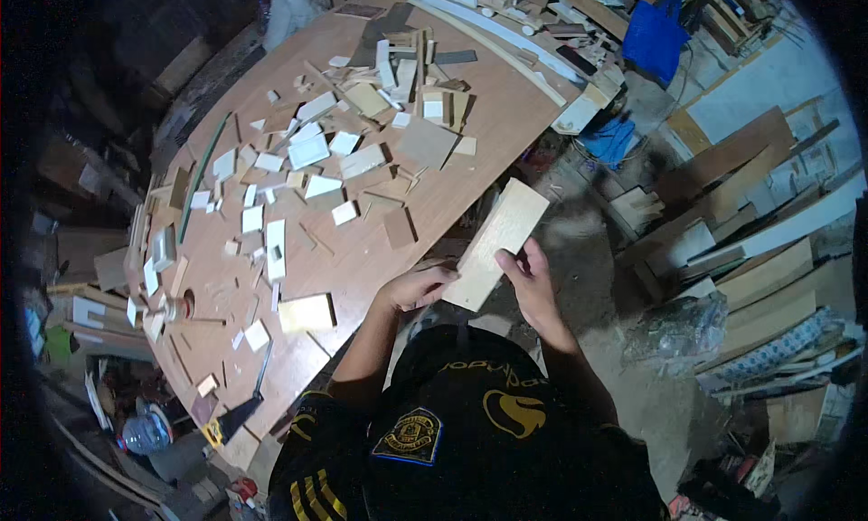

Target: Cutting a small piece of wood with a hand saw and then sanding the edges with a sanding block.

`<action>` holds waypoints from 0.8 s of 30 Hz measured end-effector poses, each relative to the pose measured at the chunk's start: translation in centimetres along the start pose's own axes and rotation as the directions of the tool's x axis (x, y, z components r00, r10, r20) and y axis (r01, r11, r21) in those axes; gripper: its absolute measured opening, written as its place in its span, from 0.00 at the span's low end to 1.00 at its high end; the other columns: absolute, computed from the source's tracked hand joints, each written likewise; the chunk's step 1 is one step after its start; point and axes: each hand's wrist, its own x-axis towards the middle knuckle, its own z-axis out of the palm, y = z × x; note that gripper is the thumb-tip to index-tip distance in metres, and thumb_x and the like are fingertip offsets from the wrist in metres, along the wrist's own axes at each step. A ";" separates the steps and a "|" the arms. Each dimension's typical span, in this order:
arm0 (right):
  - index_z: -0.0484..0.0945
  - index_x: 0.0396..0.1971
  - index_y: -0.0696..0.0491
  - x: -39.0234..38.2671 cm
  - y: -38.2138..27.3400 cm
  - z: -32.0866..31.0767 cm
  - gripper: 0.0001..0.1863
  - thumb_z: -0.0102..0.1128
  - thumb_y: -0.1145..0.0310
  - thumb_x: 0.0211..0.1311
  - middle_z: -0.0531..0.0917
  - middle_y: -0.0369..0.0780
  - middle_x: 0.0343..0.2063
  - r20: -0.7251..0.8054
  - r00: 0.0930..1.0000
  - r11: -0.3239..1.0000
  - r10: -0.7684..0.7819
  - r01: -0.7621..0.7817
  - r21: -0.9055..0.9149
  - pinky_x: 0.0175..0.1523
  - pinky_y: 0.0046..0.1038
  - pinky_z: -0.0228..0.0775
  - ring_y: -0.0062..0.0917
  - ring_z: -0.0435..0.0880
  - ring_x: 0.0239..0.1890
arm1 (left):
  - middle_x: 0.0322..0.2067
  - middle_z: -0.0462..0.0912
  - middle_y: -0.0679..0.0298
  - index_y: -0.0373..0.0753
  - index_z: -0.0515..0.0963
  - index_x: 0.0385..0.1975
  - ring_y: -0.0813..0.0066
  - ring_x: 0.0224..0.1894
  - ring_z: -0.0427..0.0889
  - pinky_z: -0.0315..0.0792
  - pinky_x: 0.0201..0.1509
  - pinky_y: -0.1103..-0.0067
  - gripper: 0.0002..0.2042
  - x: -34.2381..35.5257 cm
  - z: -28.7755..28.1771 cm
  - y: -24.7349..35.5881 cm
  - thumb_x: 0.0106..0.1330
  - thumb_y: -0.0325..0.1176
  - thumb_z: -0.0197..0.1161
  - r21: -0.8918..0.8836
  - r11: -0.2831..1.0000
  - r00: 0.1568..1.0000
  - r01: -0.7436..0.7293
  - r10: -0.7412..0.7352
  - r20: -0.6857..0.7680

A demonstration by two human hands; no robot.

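Head view, left to right. A clear plastic bottle stands on the floor off the near-left corner of the worktable. A yellow-and-black tool lies at the table's near edge, and pale wood offcuts litter its middle. Just past the right edge, the left hand and the right hand hold a pale rectangular wood panel in the air, tilted. Both hands are closed round its lower end, fingers curled over the edges. The panel looks thin, stiff and light, likely rough-edged, and is best gripped by its long edges. A blue bag sits beyond the far-right corner. Boards are stacked on the floor at right.
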 end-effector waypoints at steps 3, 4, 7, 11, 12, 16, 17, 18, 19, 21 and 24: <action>0.70 0.51 0.60 -5.5 2.0 -1.5 0.19 0.60 0.68 0.65 0.79 0.38 0.43 0.008 0.990 0.985 -0.143 0.143 -0.101 0.47 0.22 0.70 0.18 0.77 0.43 | 0.46 0.78 0.60 0.32 0.71 0.56 0.74 0.50 0.76 0.69 0.55 0.77 0.22 -3.0 6.8 0.6 0.72 0.43 0.52 0.212 0.902 0.907 -0.376 0.406 -0.116; 0.70 0.52 0.60 -7.4 3.2 -2.4 0.19 0.60 0.68 0.65 0.79 0.38 0.43 0.074 0.991 0.985 -0.115 0.124 -0.118 0.48 0.23 0.70 0.18 0.77 0.44 | 0.48 0.77 0.59 0.30 0.70 0.55 0.75 0.53 0.72 0.67 0.57 0.77 0.24 -4.2 8.1 -0.9 0.72 0.47 0.51 0.301 0.873 0.879 -0.384 0.445 -0.170; 0.71 0.53 0.60 -12.8 6.0 -3.0 0.20 0.59 0.65 0.66 0.79 0.36 0.45 0.219 0.976 0.996 -0.020 0.039 -0.085 0.51 0.23 0.68 0.18 0.75 0.45 | 0.45 0.79 0.62 0.34 0.74 0.53 0.77 0.47 0.73 0.68 0.55 0.78 0.20 -8.0 12.5 -4.7 0.71 0.44 0.54 0.336 0.879 0.906 -0.337 0.400 -0.136; 0.69 0.56 0.59 -18.2 8.1 -1.4 0.20 0.55 0.66 0.68 0.77 0.35 0.47 0.310 0.923 0.972 0.230 -0.231 -0.035 0.56 0.23 0.65 0.18 0.73 0.49 | 0.48 0.79 0.62 0.34 0.73 0.53 0.77 0.52 0.73 0.66 0.59 0.77 0.18 -14.3 16.3 -9.3 0.71 0.39 0.55 0.280 0.924 0.873 -0.260 0.348 -0.342; 0.69 0.57 0.59 -19.5 8.9 -0.5 0.21 0.56 0.65 0.68 0.77 0.35 0.47 0.274 0.933 0.968 0.236 -0.251 0.024 0.56 0.23 0.65 0.18 0.73 0.50 | 0.49 0.79 0.61 0.33 0.73 0.53 0.76 0.52 0.74 0.67 0.59 0.77 0.18 -16.3 17.7 -8.7 0.70 0.39 0.57 0.282 0.926 0.856 -0.250 0.348 -0.383; 0.70 0.55 0.59 -21.6 9.3 2.6 0.22 0.58 0.63 0.67 0.77 0.35 0.47 0.398 0.881 0.946 0.257 -0.313 0.083 0.56 0.24 0.64 0.18 0.73 0.49 | 0.43 0.81 0.64 0.33 0.75 0.48 0.79 0.47 0.77 0.70 0.55 0.78 0.14 -21.6 18.7 -11.6 0.69 0.35 0.60 0.163 0.955 0.807 -0.248 0.296 -0.511; 0.70 0.55 0.59 -21.9 9.4 3.6 0.22 0.58 0.63 0.67 0.77 0.35 0.47 0.431 0.864 0.944 0.262 -0.322 0.072 0.56 0.24 0.64 0.18 0.73 0.49 | 0.43 0.81 0.64 0.33 0.75 0.48 0.79 0.47 0.77 0.70 0.55 0.78 0.14 -23.0 18.7 -12.6 0.69 0.35 0.60 0.161 0.954 0.786 -0.251 0.298 -0.542; 0.69 0.55 0.59 -22.1 9.2 4.5 0.21 0.57 0.63 0.67 0.77 0.35 0.47 0.479 0.836 0.942 0.268 -0.332 0.052 0.56 0.24 0.64 0.18 0.73 0.49 | 0.41 0.81 0.65 0.33 0.76 0.47 0.80 0.45 0.77 0.71 0.53 0.79 0.14 -24.5 18.9 -13.5 0.68 0.36 0.60 0.146 0.957 0.774 -0.250 0.288 -0.564; 0.69 0.55 0.59 -22.5 9.0 5.4 0.21 0.57 0.64 0.68 0.77 0.35 0.47 0.529 0.802 0.939 0.277 -0.343 0.029 0.57 0.24 0.64 0.18 0.73 0.49 | 0.39 0.81 0.66 0.33 0.76 0.45 0.80 0.43 0.78 0.72 0.52 0.79 0.13 -26.1 19.0 -14.6 0.68 0.36 0.60 0.129 0.960 0.759 -0.250 0.277 -0.589; 0.70 0.54 0.59 -23.2 8.9 6.9 0.19 0.56 0.66 0.68 0.78 0.36 0.47 0.581 0.769 0.953 0.265 -0.299 -0.038 0.57 0.24 0.65 0.19 0.74 0.49 | 0.36 0.80 0.66 0.34 0.78 0.40 0.82 0.41 0.76 0.71 0.47 0.81 0.10 -28.1 19.4 -17.1 0.67 0.34 0.62 0.118 0.963 0.694 -0.241 0.256 -0.673; 0.70 0.53 0.59 -24.8 8.9 10.0 0.19 0.57 0.66 0.67 0.78 0.37 0.48 0.677 0.683 0.953 0.274 -0.285 -0.099 0.56 0.24 0.66 0.19 0.75 0.49 | 0.34 0.80 0.68 0.34 0.78 0.38 0.83 0.39 0.75 0.71 0.45 0.82 0.10 -32.1 20.8 -18.6 0.66 0.35 0.62 0.189 0.931 0.540 -0.312 0.338 -0.771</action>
